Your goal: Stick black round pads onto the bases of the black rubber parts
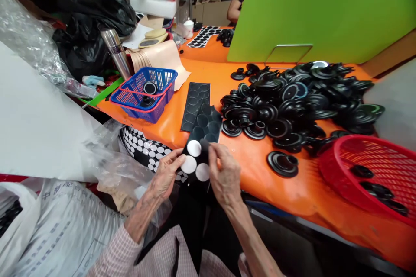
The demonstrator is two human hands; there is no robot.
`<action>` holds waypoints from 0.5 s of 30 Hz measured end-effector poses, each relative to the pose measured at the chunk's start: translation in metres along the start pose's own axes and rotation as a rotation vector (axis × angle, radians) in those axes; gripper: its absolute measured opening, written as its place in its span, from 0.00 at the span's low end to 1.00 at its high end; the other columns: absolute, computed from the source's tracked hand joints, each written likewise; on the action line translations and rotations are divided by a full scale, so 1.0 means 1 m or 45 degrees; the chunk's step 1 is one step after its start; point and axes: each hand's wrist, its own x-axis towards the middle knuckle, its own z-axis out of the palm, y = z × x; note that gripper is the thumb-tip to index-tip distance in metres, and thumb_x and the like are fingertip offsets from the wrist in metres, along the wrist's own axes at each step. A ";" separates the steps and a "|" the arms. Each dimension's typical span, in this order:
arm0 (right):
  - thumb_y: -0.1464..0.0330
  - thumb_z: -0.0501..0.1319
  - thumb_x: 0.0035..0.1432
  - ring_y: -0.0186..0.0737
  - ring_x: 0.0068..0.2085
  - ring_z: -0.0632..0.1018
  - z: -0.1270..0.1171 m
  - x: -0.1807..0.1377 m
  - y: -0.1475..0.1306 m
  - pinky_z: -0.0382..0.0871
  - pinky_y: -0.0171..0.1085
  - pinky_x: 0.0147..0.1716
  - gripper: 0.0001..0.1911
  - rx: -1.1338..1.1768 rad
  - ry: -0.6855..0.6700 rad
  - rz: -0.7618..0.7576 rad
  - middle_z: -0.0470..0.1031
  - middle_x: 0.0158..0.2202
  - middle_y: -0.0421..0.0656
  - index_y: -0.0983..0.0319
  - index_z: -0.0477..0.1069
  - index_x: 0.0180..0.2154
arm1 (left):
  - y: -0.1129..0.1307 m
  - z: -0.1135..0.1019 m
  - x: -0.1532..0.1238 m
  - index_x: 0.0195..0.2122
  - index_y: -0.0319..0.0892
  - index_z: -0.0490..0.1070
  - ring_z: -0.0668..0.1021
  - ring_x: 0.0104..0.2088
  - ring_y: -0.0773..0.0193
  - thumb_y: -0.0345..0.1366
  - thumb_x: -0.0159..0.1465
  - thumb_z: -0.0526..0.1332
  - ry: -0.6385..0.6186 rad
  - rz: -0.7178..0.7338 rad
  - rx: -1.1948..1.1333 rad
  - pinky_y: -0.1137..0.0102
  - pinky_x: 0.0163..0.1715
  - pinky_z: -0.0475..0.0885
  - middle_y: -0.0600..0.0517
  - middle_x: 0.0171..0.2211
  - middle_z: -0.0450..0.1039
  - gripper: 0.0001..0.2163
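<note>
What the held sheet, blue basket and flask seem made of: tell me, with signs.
Held sheet: perhaps rubber, foam or plastic, by its dark, faintly shiny face. Blue basket: likely moulded plastic, by its even openwork; smooth finish. Flask: probably polished steel, by its silvery highlights.

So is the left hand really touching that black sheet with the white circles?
Touching. The head view shows the left hand gripping the black sheet, its thumb lying on top at the left edge.

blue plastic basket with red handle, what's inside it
The blue plastic basket holds a black disc with a pale ring and a second black part; its near wall hides whatever lies low behind it.
</note>
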 end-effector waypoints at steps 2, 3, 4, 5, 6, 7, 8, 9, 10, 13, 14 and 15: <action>0.66 0.51 0.66 0.41 0.33 0.78 -0.010 0.002 0.004 0.73 0.39 0.34 0.12 0.005 0.100 0.047 0.76 0.32 0.44 0.60 0.71 0.35 | 0.008 -0.005 0.001 0.40 0.41 0.78 0.75 0.35 0.63 0.43 0.51 0.70 0.194 0.172 0.232 0.69 0.38 0.68 0.49 0.34 0.75 0.18; 0.66 0.51 0.66 0.40 0.32 0.77 -0.014 0.000 0.004 0.73 0.38 0.33 0.11 0.000 0.115 0.035 0.75 0.31 0.43 0.59 0.71 0.35 | 0.012 -0.007 -0.001 0.40 0.41 0.77 0.74 0.36 0.62 0.43 0.51 0.70 0.331 0.314 0.386 0.69 0.39 0.68 0.49 0.35 0.74 0.17; 0.67 0.52 0.66 0.40 0.32 0.78 -0.017 -0.003 0.003 0.73 0.38 0.33 0.11 -0.008 0.114 0.003 0.75 0.31 0.43 0.59 0.71 0.36 | 0.016 -0.006 -0.004 0.38 0.42 0.76 0.73 0.37 0.62 0.43 0.52 0.69 0.451 0.450 0.542 0.69 0.39 0.68 0.50 0.35 0.72 0.15; 0.67 0.52 0.67 0.40 0.33 0.78 -0.020 -0.008 0.001 0.73 0.38 0.34 0.10 -0.014 0.109 -0.037 0.75 0.33 0.44 0.59 0.72 0.37 | 0.020 -0.003 -0.008 0.36 0.43 0.75 0.72 0.36 0.62 0.43 0.54 0.68 0.501 0.536 0.668 0.70 0.38 0.67 0.51 0.34 0.71 0.13; 0.68 0.52 0.67 0.40 0.35 0.79 -0.021 -0.015 -0.003 0.74 0.38 0.35 0.11 -0.015 0.097 -0.075 0.76 0.35 0.45 0.59 0.73 0.40 | 0.022 0.002 -0.013 0.34 0.43 0.74 0.71 0.35 0.63 0.44 0.56 0.67 0.453 0.545 0.734 0.71 0.36 0.67 0.51 0.32 0.70 0.11; 0.69 0.51 0.67 0.40 0.37 0.79 -0.022 -0.022 -0.007 0.75 0.38 0.37 0.11 -0.012 0.076 -0.110 0.76 0.37 0.46 0.59 0.73 0.42 | 0.022 0.008 -0.018 0.32 0.42 0.73 0.71 0.32 0.64 0.46 0.58 0.64 0.313 0.475 0.729 0.71 0.35 0.67 0.52 0.30 0.69 0.12; 0.70 0.51 0.66 0.40 0.39 0.79 -0.023 -0.029 -0.010 0.76 0.38 0.38 0.12 0.006 0.041 -0.130 0.76 0.40 0.46 0.58 0.73 0.44 | 0.021 0.016 -0.023 0.31 0.42 0.72 0.70 0.30 0.66 0.47 0.60 0.62 0.120 0.349 0.667 0.72 0.33 0.66 0.53 0.28 0.68 0.13; 0.71 0.52 0.66 0.41 0.42 0.79 -0.024 -0.036 -0.014 0.76 0.38 0.41 0.13 0.044 -0.014 -0.133 0.76 0.43 0.47 0.58 0.73 0.46 | 0.019 0.024 -0.027 0.31 0.41 0.71 0.70 0.29 0.67 0.47 0.61 0.61 -0.046 0.219 0.576 0.73 0.31 0.66 0.53 0.27 0.68 0.13; 0.70 0.53 0.65 0.42 0.46 0.78 -0.027 -0.042 -0.016 0.76 0.40 0.44 0.14 0.098 -0.079 -0.112 0.75 0.47 0.48 0.58 0.72 0.49 | 0.015 0.032 -0.030 0.31 0.41 0.70 0.70 0.27 0.68 0.46 0.61 0.61 -0.136 0.124 0.483 0.74 0.30 0.65 0.54 0.26 0.68 0.13; 0.66 0.56 0.63 0.43 0.48 0.77 -0.041 -0.052 -0.014 0.75 0.42 0.46 0.14 0.305 -0.115 0.195 0.73 0.51 0.49 0.59 0.69 0.51 | 0.004 0.055 -0.035 0.33 0.40 0.71 0.70 0.26 0.69 0.43 0.59 0.61 -0.131 0.039 0.379 0.75 0.29 0.64 0.55 0.25 0.69 0.10; 0.64 0.57 0.63 0.42 0.44 0.78 -0.048 -0.053 -0.011 0.76 0.41 0.43 0.13 0.367 -0.060 0.344 0.75 0.47 0.48 0.60 0.70 0.47 | 0.001 0.063 -0.035 0.34 0.40 0.71 0.71 0.25 0.68 0.43 0.60 0.60 -0.178 0.023 0.424 0.74 0.28 0.64 0.54 0.25 0.69 0.10; 0.62 0.58 0.62 0.40 0.38 0.79 -0.056 -0.052 -0.007 0.76 0.38 0.38 0.11 0.416 0.027 0.482 0.76 0.40 0.46 0.60 0.70 0.43 | -0.002 0.072 -0.033 0.35 0.40 0.73 0.71 0.25 0.67 0.43 0.60 0.60 -0.241 0.024 0.510 0.73 0.28 0.65 0.53 0.25 0.70 0.11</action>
